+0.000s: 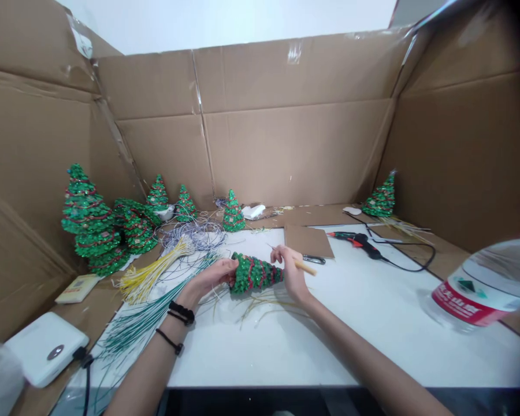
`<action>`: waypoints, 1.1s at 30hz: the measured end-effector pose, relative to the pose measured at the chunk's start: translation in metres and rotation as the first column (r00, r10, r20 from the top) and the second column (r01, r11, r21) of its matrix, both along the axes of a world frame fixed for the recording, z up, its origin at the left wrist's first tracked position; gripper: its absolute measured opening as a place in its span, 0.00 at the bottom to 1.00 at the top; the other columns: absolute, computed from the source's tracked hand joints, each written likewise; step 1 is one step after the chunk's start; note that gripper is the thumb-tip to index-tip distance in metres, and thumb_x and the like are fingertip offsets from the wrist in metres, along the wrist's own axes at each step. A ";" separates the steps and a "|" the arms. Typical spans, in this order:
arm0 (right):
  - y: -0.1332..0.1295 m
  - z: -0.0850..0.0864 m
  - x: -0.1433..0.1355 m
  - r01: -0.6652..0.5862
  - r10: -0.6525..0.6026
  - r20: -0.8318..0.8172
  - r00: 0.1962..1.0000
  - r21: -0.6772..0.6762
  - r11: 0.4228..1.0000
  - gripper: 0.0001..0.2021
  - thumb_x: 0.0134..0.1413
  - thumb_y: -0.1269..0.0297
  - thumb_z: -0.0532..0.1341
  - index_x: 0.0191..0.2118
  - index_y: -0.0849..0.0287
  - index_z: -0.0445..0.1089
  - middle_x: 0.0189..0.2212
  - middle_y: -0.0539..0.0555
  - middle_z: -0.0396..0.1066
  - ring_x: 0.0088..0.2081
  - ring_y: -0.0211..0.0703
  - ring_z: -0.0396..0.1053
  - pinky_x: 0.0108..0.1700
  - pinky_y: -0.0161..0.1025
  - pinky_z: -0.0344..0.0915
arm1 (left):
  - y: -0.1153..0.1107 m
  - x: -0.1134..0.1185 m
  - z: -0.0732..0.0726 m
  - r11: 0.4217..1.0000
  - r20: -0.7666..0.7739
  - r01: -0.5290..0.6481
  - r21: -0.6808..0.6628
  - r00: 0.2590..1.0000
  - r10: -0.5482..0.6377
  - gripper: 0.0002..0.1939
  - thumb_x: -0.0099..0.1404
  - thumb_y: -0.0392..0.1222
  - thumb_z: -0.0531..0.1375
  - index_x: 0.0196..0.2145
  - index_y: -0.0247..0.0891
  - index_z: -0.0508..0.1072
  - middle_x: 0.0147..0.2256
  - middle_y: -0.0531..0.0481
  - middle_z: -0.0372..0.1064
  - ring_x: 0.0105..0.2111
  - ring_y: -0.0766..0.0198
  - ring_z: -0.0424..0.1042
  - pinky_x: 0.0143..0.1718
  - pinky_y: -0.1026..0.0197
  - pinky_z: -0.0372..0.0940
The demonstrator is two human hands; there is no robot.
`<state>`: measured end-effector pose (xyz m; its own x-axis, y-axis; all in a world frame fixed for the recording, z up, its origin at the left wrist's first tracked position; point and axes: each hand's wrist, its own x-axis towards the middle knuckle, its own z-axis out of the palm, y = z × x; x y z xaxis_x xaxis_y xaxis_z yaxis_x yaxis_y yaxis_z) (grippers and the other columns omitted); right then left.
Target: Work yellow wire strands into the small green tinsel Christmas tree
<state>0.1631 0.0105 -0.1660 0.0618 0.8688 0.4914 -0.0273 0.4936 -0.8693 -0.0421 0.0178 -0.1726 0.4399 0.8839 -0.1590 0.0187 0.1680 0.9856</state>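
Note:
A small green Christmas tree (253, 274) with red garland lies on its side above the white tabletop. My left hand (216, 275) grips it at the wide base, the fingers partly hidden behind it. Close to the tree's narrow tip, my right hand (291, 270) is closed around a wooden-handled awl (305, 267); its pale handle sticks out to the right and a thin tip shows on the left. Yellowish strands (260, 306) spread on the table beneath the tree. Green wires (156, 315) lie in a bundle beside my left forearm.
Finished-looking trees (86, 219) stand at the left and back, another tree (380, 196) at back right. A glue gun (359, 245) with cable, a cardboard piece (308, 241), a water bottle (481, 289), yellow wires (156, 271) and a white box (47, 346) surround the work area. Cardboard walls enclose it.

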 end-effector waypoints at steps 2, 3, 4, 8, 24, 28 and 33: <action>0.004 -0.003 0.002 -0.110 0.099 0.192 0.976 0.048 0.993 0.12 0.55 0.57 0.53 0.25 0.56 0.56 0.30 0.51 0.65 0.31 0.40 0.61 0.37 0.37 0.58 | -0.001 0.000 0.003 0.999 -0.050 0.029 0.030 0.998 -0.028 0.25 0.49 0.62 0.62 0.23 0.35 0.63 0.21 0.55 0.57 0.22 0.70 0.57 0.25 0.65 0.53; 0.006 -0.005 0.003 -0.182 0.159 0.299 0.941 0.051 0.982 0.11 0.52 0.56 0.56 0.28 0.57 0.57 0.37 0.52 0.66 0.34 0.40 0.61 0.37 0.37 0.58 | -0.001 0.000 0.004 0.998 -0.070 0.039 0.043 0.997 -0.035 0.26 0.49 0.63 0.62 0.22 0.35 0.63 0.21 0.55 0.58 0.22 0.70 0.56 0.25 0.65 0.53; 0.007 -0.007 0.004 -0.243 0.207 0.396 0.894 0.040 0.969 0.13 0.49 0.55 0.59 0.31 0.56 0.56 0.42 0.54 0.65 0.35 0.40 0.61 0.37 0.37 0.58 | -0.001 0.000 0.006 0.997 -0.084 0.045 0.058 0.996 -0.040 0.26 0.50 0.63 0.61 0.22 0.35 0.62 0.20 0.55 0.57 0.22 0.70 0.56 0.25 0.64 0.52; 0.011 -0.011 0.006 -0.286 0.259 0.612 0.747 -0.057 0.957 0.23 0.41 0.51 0.65 0.36 0.56 0.54 0.45 0.54 0.63 0.31 0.38 0.59 0.33 0.35 0.56 | 0.000 -0.008 0.011 0.994 -0.119 0.095 0.055 0.989 -0.088 0.24 0.54 0.61 0.58 0.21 0.36 0.60 0.19 0.59 0.49 0.20 0.72 0.48 0.22 0.64 0.46; 0.015 -0.012 0.006 -0.242 0.221 0.596 0.772 -0.047 0.969 0.22 0.43 0.48 0.64 0.32 0.55 0.52 0.26 0.44 0.57 0.27 0.36 0.53 0.28 0.32 0.50 | 0.003 -0.065 0.038 0.880 -0.520 -0.030 0.474 0.797 0.307 0.20 0.54 0.58 0.56 0.23 0.37 0.68 0.27 0.50 0.68 0.31 0.61 0.64 0.35 0.62 0.57; 0.015 -0.011 0.004 -0.234 0.219 0.610 0.762 -0.056 0.971 0.22 0.43 0.48 0.63 0.32 0.55 0.52 0.26 0.44 0.56 0.27 0.37 0.53 0.28 0.32 0.50 | 0.005 -0.065 0.032 0.801 -0.637 0.039 0.598 0.629 0.445 0.17 0.55 0.55 0.55 0.22 0.38 0.71 0.24 0.50 0.68 0.31 0.58 0.64 0.37 0.59 0.57; 0.016 -0.012 0.002 -0.224 0.199 0.612 0.765 -0.037 0.974 0.21 0.44 0.49 0.63 0.32 0.55 0.52 0.25 0.44 0.56 0.27 0.37 0.54 0.28 0.32 0.49 | 0.005 -0.064 0.031 0.735 -0.682 0.039 0.677 0.409 0.606 0.15 0.56 0.50 0.55 0.20 0.40 0.73 0.23 0.49 0.70 0.33 0.55 0.65 0.42 0.55 0.52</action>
